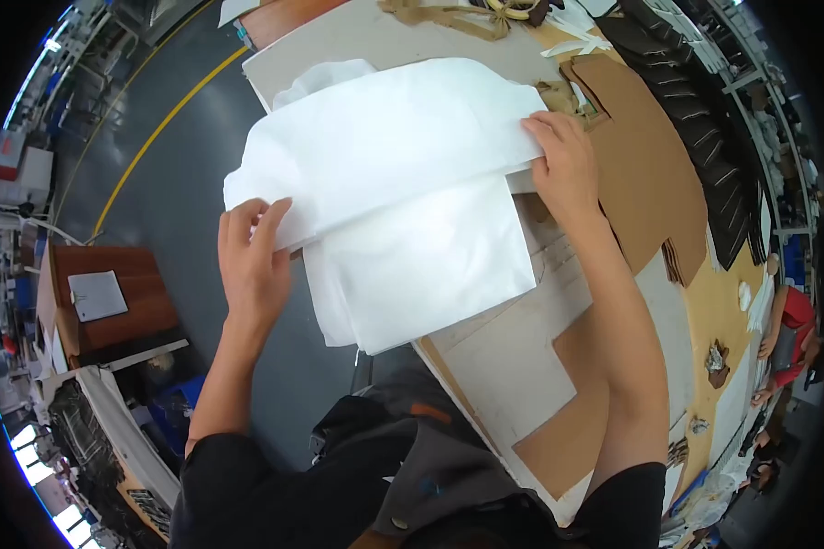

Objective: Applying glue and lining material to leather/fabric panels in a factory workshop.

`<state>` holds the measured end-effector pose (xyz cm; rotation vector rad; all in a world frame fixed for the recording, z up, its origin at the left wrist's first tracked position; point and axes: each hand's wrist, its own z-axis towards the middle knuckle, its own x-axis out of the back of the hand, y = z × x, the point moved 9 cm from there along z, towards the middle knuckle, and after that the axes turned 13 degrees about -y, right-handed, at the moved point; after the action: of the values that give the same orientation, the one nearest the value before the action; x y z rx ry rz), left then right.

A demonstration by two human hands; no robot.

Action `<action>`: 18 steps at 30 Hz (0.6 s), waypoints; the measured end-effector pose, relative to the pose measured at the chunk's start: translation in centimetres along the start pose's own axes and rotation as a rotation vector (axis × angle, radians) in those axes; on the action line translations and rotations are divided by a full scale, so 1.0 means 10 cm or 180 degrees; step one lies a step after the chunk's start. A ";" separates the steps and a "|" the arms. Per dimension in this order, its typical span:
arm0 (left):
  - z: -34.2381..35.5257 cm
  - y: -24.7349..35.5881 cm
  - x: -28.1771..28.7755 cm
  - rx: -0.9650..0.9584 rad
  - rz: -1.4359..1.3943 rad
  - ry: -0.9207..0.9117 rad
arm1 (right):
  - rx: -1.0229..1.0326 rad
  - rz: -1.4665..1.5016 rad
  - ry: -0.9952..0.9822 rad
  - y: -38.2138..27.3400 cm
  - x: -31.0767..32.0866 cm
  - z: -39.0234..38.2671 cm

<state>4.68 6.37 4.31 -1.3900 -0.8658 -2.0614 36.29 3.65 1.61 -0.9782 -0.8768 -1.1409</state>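
Observation:
A large white sheet [384, 137] of thin, soft-looking material spans the space between my two hands. My left hand [254, 256] pinches its lower left edge with bent fingers. My right hand [566, 169] grips the same sheet at its right end, thumb underneath and fingers on top. Beneath it, more white sheets [421, 265] lie in a layered, slightly rumpled piece that reaches toward me over the left edge of the worktable [485, 393].
Brown cut panels [650, 174] and dark curved pieces [705, 137] lie along the right of the table. Left, past the grey floor, stands a wooden desk [137, 274] with a notepad [99, 295]. A person in a red top [792, 311] is at the far right.

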 end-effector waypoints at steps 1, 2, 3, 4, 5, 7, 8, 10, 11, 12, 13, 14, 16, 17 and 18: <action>-0.01 -0.07 0.00 0.0087 -0.0025 0.0025 | -0.0088 0.0055 0.0007 0.11 0.01 -0.02; -0.01 -0.14 0.01 0.0174 -0.0049 0.0053 | -0.0171 0.0111 0.0018 0.20 0.02 -0.03; -0.05 -0.20 0.12 0.0128 -0.0012 0.0068 | -0.0194 0.0119 0.0074 0.16 0.06 -0.04; -0.05 -0.24 0.13 0.0148 0.0026 0.0076 | -0.0223 0.0112 0.0009 0.22 0.04 -0.01; -0.01 -0.30 0.15 0.0167 0.0067 0.0092 | -0.0249 0.0102 -0.0050 0.28 0.03 0.03; 0.10 -0.43 0.21 0.0219 -0.0107 0.0186 | -0.0291 0.0059 -0.0064 0.42 0.01 0.08; 0.16 -0.52 0.24 0.0306 -0.0311 0.0176 | -0.0364 0.0063 -0.0178 0.49 -0.04 0.13; 0.37 -0.61 0.34 0.0242 -0.0274 0.0171 | -0.0387 0.0169 -0.0277 0.64 -0.06 0.30; 0.53 -0.66 0.36 0.0210 -0.0271 0.0092 | -0.0434 0.0293 -0.0458 0.72 -0.11 0.41; 0.65 -0.74 0.42 0.0215 -0.0221 0.0157 | -0.0380 0.0296 -0.0396 0.73 -0.08 0.58; 0.80 -0.81 0.47 0.0140 -0.0262 0.0231 | -0.0541 0.0500 -0.0412 0.80 -0.04 0.72; 0.97 -0.86 0.54 0.0064 -0.0304 0.0299 | -0.0701 0.0709 -0.0433 0.88 0.00 0.87; 1.29 -0.92 0.77 -0.0079 -0.0175 0.0755 | -0.0554 0.0470 0.0064 0.93 0.30 1.13; 1.45 -0.92 0.89 -0.0012 -0.0189 0.0821 | -0.0713 0.0296 0.0083 0.98 0.45 1.25; 1.59 -0.93 1.02 0.0066 -0.0201 0.0890 | -0.0861 0.0124 0.0098 1.02 0.63 1.38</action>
<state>4.29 23.82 16.13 -1.0419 -0.8168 -2.2199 46.57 15.93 10.34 -1.1896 -0.6864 -1.2594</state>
